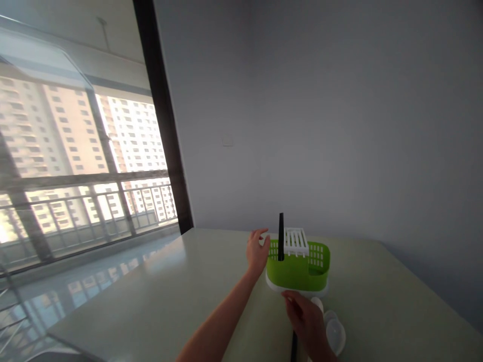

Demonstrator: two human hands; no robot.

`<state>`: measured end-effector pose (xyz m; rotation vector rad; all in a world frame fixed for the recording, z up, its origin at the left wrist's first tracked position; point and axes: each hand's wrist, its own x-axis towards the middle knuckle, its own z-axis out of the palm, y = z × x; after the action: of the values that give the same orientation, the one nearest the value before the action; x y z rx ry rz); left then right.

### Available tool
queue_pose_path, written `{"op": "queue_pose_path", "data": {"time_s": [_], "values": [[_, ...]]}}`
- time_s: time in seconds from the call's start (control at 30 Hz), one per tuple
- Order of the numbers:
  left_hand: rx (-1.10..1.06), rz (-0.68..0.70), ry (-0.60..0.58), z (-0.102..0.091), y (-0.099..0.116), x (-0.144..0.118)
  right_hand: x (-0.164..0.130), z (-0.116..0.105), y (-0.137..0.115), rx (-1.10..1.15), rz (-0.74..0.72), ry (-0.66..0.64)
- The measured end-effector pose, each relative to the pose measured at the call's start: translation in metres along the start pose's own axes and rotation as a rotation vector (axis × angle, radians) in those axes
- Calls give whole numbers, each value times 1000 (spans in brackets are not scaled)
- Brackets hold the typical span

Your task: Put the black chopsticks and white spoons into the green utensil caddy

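A green cutlery basket with a white base and a white slatted rack on top sits on the table. A flat black piece, perhaps chopsticks, stands upright at its left part. Beside the basket's left rim, my left hand is raised with its fingers curved and thumb apart, holding nothing I can see. My right hand is low in front of the basket, its fingers loosely bent and apart. White spoons lie just right of it, partly covered by the hand. Under its wrist shows a dark stick.
The pale tabletop spreads wide around the basket and meets a grey wall behind. To the left is a large dark-framed window, with a railing and tall buildings outside. A chair-like curved edge shows at lower left.
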<state>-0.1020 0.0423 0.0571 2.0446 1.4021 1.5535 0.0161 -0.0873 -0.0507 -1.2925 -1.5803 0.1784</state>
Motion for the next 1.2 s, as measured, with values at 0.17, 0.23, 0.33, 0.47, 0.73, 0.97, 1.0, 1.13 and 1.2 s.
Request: {"op": "queue_pose_path", "data": {"time_s": [0.17,0.23,0.33,0.47,0.73,0.97,1.0,1.13,1.2], "values": [[-35,-17,-193,-20,-11,-101,11,-15,2,266,246,128],[31,-32,-363,-25,-14,-138,15,-21,5,342,298,202],[184,-43,-589,-29,-12,-174,19,-26,11,386,334,274],[411,-65,-791,-30,-4,-183,18,-27,13,387,344,265],[791,-89,-747,-44,-12,-160,10,-19,4,326,306,124],[727,-185,-667,-67,-30,-152,6,-13,-4,222,219,-50],[674,-216,-638,-70,-29,-152,6,-12,-5,189,205,-88],[270,-233,-507,-70,-24,-151,2,-5,-10,33,140,-205],[51,-234,-449,-64,-20,-151,-1,-2,-13,25,116,-250]]}}
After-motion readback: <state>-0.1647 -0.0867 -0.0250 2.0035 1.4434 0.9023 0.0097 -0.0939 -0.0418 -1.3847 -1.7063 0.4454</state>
